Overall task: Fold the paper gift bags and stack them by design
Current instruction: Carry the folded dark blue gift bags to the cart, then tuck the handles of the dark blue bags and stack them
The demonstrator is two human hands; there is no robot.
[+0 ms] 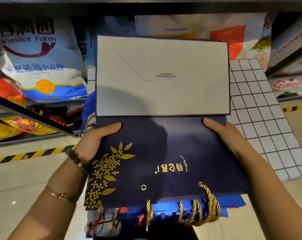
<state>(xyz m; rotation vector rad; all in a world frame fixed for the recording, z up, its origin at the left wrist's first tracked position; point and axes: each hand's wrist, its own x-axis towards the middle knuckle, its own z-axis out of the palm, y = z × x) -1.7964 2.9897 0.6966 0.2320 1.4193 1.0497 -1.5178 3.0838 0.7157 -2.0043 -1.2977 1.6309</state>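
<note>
Before store shelves (43,108), navy gift bag (164,153) between both hands (96,137).

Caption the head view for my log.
Both hands hold a navy gift bag, its grey base panel unfolded.

Both hands forward, left (96,135), right (221,130), thumbs on top (gripping)

Beyond my grip: white grid-tiled surface (261,108). Left of it: dark metal shelving (34,110) with flour sacks (41,63). Below: glossy beige floor (17,179), yellow-black hazard tape (31,154). Dim light.
</note>
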